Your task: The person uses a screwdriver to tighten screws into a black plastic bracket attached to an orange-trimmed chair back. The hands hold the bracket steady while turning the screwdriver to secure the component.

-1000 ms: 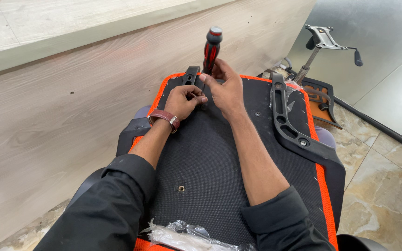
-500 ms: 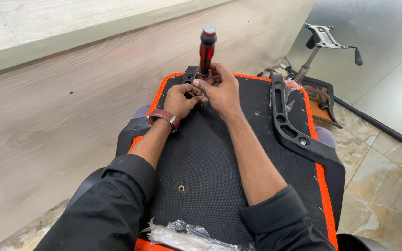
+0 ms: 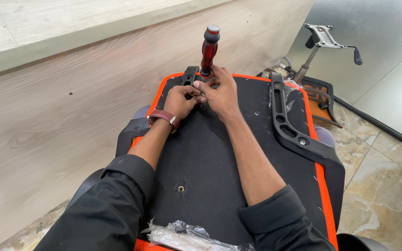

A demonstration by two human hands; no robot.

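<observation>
A: What is seen nearest?

B: Crinkled plastic wrap (image 3: 187, 237) is laid on the black seat base (image 3: 210, 162), and a screw hole (image 3: 180, 188) is seen beyond it.

A: And the hands?

B: The left hand (image 3: 180, 101) is curled narrowly beside the right hand (image 3: 219, 93), touching it. A red-and-black screwdriver (image 3: 209, 49) is held upright by the right fingers. A black armrest bracket (image 3: 291, 125) is laid to the right; a chair mechanism (image 3: 324, 39) stands farther off.

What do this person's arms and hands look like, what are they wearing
Both arms wear black long sleeves pushed up to about the elbow, leaving the forearms bare. The left hand has a reddish-brown leather strap with a metal buckle around the wrist, likely a watch. The right hand is bare, with no glove, ring or band in view.
</observation>
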